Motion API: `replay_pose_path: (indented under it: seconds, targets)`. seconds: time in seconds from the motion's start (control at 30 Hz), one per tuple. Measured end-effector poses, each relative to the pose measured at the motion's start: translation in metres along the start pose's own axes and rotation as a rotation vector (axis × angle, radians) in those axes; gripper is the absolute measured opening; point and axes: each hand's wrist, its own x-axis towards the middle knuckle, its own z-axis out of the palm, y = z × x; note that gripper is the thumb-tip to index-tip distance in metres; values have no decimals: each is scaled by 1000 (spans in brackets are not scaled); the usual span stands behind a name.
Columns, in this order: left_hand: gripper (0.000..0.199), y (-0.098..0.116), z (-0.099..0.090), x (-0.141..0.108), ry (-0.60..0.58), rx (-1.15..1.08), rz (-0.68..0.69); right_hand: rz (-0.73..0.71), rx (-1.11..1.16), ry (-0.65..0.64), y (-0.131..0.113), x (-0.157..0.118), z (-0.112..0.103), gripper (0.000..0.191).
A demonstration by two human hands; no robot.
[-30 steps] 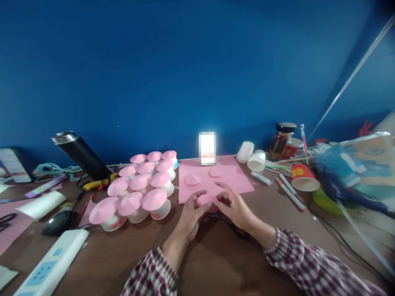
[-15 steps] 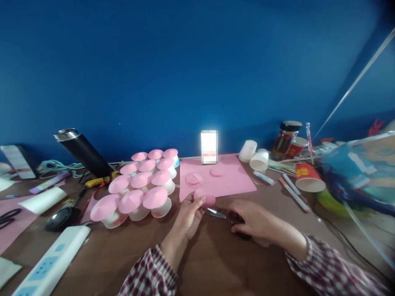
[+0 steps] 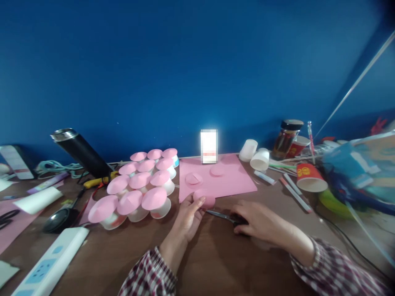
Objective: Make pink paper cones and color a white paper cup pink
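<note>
Between thumb and fingers, my left hand [image 3: 189, 213] pinches a piece of pink paper [image 3: 207, 200], a curved or folded round-edged piece. My right hand [image 3: 257, 222] has its fingers about the dark handles of a pair of scissors [image 3: 219, 214]; part of the handles is hidden. The scissor blades look closed, and their tips point left, close to my left fingers just below the paper. Behind both hands lies a pink sheet [image 3: 234, 181]. On it rest a pink paper disc with a slit [image 3: 194, 178] and a second pink disc [image 3: 218, 170].
To the left stand several cups topped with pink paper cones [image 3: 140, 180]. A power strip [image 3: 52, 261], a black flask [image 3: 82, 152] and a magnifying glass [image 3: 60, 218] lie farther left. At right are white cups [image 3: 259, 159], markers [image 3: 295, 194], a red cup [image 3: 311, 179] and a jar [image 3: 286, 139].
My right hand has shifted slightly right, and more of the scissor handle shows. The blades look narrower now. My left hand and its paper stay in place.
</note>
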Motion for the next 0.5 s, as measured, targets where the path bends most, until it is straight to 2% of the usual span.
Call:
replay_pose_path:
  seconds: [0.5]
  targets:
    - [21,0,1,0,8,10,4,32,-27,-21,3,-4,-10,22]
